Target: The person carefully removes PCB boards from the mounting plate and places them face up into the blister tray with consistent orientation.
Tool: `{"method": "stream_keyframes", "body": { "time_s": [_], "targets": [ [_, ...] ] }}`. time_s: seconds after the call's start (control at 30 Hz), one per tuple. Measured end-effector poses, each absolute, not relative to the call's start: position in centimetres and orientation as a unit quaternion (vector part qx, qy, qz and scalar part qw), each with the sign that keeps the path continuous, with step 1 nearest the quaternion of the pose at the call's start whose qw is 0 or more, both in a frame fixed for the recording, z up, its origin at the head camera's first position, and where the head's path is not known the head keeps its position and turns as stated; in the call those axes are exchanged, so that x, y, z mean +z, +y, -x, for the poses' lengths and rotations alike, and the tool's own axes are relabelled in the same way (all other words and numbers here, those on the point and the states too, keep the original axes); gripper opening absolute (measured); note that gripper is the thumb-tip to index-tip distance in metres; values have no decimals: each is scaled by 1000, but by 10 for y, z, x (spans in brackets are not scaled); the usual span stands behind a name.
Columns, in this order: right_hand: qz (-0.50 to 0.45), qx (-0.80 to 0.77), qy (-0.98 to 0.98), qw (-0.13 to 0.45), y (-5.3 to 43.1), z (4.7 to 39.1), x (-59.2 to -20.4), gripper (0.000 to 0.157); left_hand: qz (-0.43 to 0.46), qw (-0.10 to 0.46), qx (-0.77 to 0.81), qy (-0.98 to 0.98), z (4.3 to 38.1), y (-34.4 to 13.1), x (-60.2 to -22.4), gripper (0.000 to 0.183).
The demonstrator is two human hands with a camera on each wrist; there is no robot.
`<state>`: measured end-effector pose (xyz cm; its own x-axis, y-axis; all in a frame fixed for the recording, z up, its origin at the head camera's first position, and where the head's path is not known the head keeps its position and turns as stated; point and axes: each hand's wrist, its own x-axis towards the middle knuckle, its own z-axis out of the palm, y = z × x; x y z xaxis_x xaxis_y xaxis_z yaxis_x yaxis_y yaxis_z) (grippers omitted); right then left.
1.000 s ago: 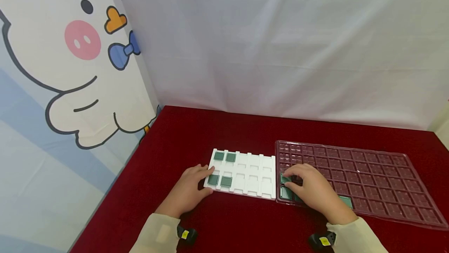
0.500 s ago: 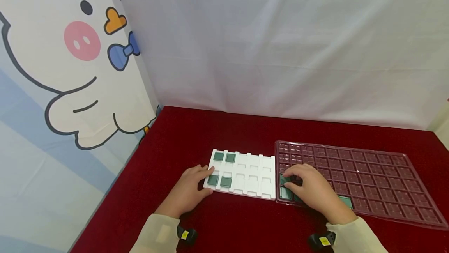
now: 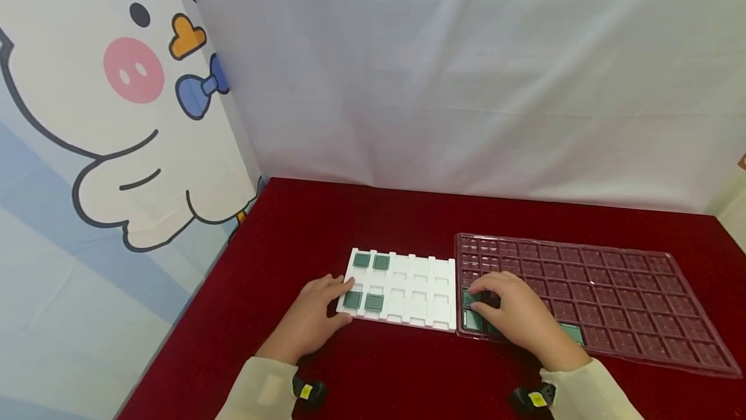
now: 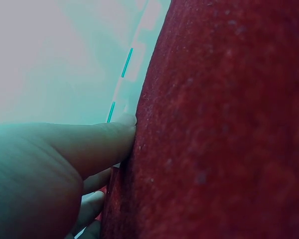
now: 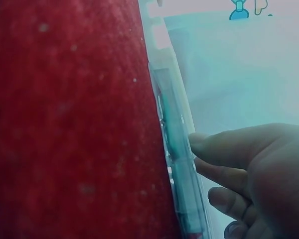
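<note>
My left hand (image 3: 311, 316) grips the left end of a white tray (image 3: 408, 285), index finger at its side edge and thumb at the front corner. The left wrist view shows the thumb (image 4: 104, 142) against the tray's edge. Several small green circuit boards (image 3: 374, 303) sit in the white tray's left pockets. Over the left column of a clear plastic tray (image 3: 612, 294), my right hand (image 3: 515, 316) pinches a green circuit board (image 3: 471, 298) between thumb and index finger. Just in front of it lies another green board (image 3: 473, 321). The right palm partly hides the front row.
The two trays stand side by side on a red cloth-covered table (image 3: 408, 375). Another green board (image 3: 572, 333) lies in the clear tray's front row, beyond my right wrist. A white curtain (image 3: 466, 83) hangs behind, and a cartoon-printed sheet (image 3: 46, 226) at left.
Both hands keep their places at the trays. Only the head view has shifted slightly.
</note>
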<state>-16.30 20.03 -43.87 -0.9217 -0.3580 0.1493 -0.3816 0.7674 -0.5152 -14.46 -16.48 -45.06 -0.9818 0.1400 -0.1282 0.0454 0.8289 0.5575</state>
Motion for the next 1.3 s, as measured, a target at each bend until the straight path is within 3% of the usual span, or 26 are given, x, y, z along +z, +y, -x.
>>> {"method": "stream_keyframes", "body": {
  "time_s": [0.47, 1.3],
  "targets": [
    [-206, 280, -938, 10, 189, 165, -433, 18, -46, 86, 283, 954, 145, -165, -449, 66],
    [-284, 279, -917, 27, 119, 169, -415, 15, -49, 86, 284, 954, 144, -164, -448, 66]
  ]
}}
